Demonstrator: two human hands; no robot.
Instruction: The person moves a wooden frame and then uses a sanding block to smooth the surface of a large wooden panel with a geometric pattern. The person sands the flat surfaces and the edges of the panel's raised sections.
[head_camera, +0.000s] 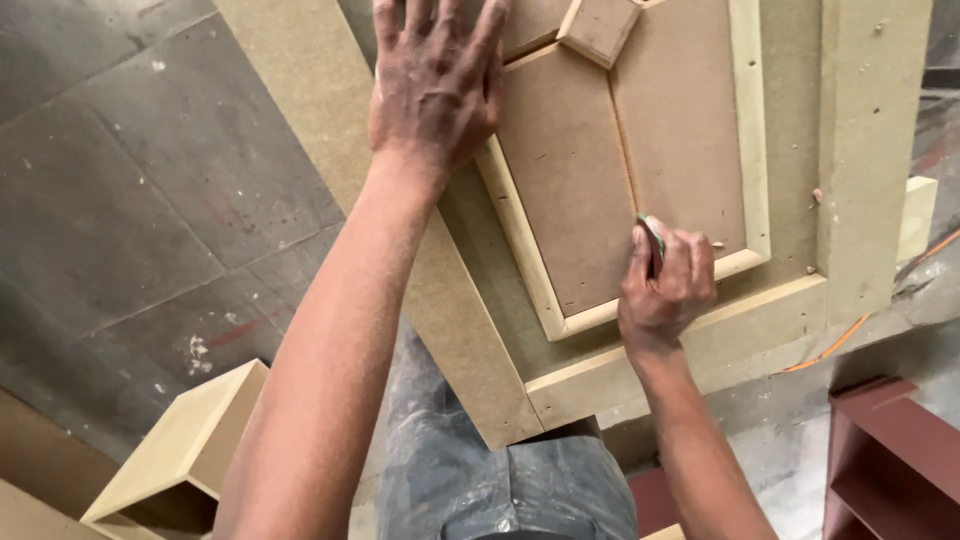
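Note:
A large fibreboard door panel (470, 330) with raised pale wood moulding (520, 250) lies across the view. My left hand (435, 85) rests flat on it, fingers spread, near the upper part of the moulding. My right hand (665, 285) is closed around a small folded piece of sandpaper (652, 238), pressed against the recessed brown panel (620, 170) just above the lower moulding strip. A small square block (598, 28) sits at the top of the recessed panel.
A pale box-shaped wooden piece (185, 450) stands on the grey stone floor (130, 190) at lower left. A dark red shelf unit (890, 460) is at lower right. An orange cable (850, 335) runs along the floor at right. My dusty trousers (480, 470) show below.

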